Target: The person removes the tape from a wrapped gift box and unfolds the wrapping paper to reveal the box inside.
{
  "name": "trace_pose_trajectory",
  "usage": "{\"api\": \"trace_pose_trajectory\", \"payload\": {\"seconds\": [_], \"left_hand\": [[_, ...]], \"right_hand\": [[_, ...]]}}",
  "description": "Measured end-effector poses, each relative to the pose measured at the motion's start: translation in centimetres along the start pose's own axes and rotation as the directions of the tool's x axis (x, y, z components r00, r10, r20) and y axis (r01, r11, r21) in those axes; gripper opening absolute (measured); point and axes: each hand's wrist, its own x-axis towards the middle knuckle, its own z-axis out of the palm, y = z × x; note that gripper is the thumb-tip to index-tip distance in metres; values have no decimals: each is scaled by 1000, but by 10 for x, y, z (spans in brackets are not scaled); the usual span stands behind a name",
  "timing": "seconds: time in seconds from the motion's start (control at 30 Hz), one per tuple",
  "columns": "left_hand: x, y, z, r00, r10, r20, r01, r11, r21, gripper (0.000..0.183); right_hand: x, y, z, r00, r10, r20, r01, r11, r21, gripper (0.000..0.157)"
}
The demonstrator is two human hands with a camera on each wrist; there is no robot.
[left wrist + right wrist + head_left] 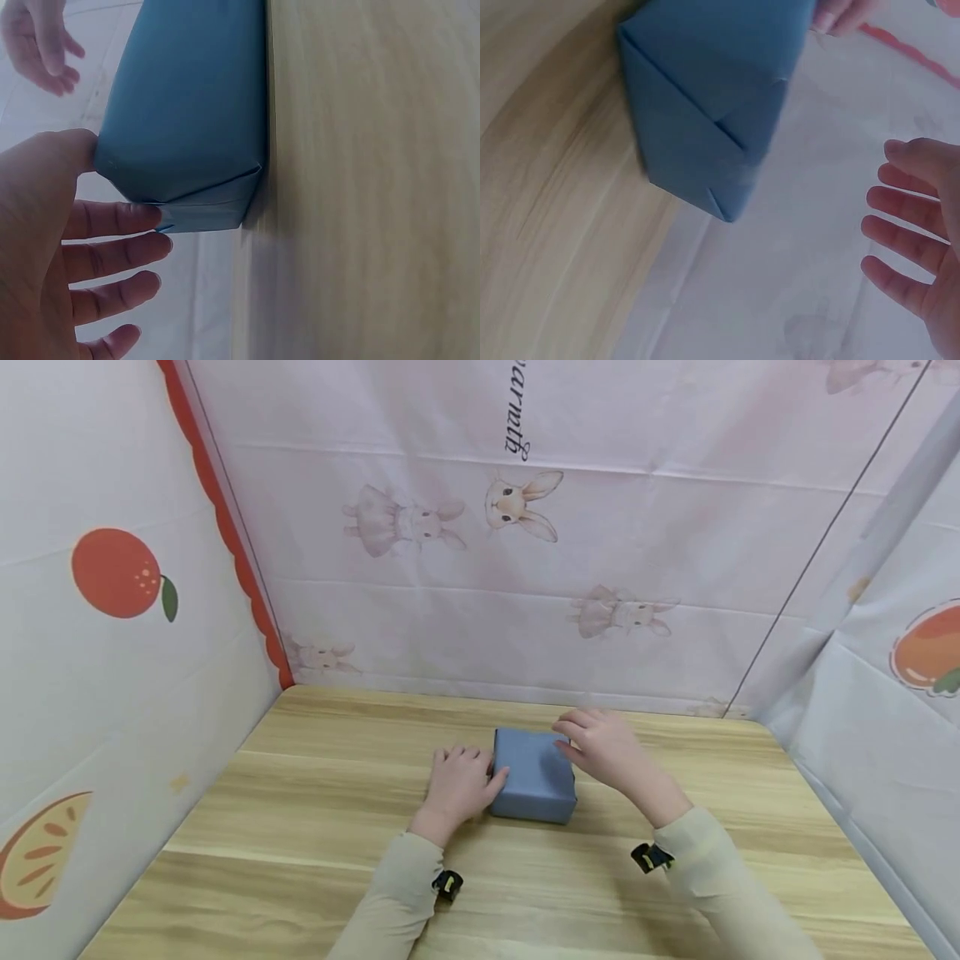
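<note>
A box wrapped in blue paper (534, 768) rests on the wooden table. Beside its left end is my left hand (459, 783), thumb at the top edge and forefinger touching the folded end. The other fingers of that hand (112, 255) extend past the box, spread and fairly straight. My right hand (603, 747) hovers by the far right corner of the box, holding nothing. In the right wrist view, a gap separates its loosely spread fingers (904, 214) from the box's folded paper end (697, 127).
The wood-grain table (315, 827) reaches back to a pink cloth (450, 635) printed with rabbits. White cloths with fruit prints hang at the left (217, 568) and right (885, 727). Each sleeve cuff has a small black wrist camera, left (447, 886) and right (651, 857).
</note>
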Motion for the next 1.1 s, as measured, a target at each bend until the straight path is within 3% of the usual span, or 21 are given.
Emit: {"api": "trace_pose_trajectory", "payload": {"seconds": [0.37,0.7,1.1], "left_hand": [[0,-3,1,1000,-3,11,4,1000,-24,45],[-1,-1,0,1000,11,16,-11,1000,-28,44],[-1,-1,2,1000,10,13,-9,999,-36,44]], "right_hand": [[15,0,27,981,-47,188,68,992,-107,14],[19,11,50,945,-102,311,173,962,-209,11],[22,13,54,919,-152,363,260,927,-270,18]]}}
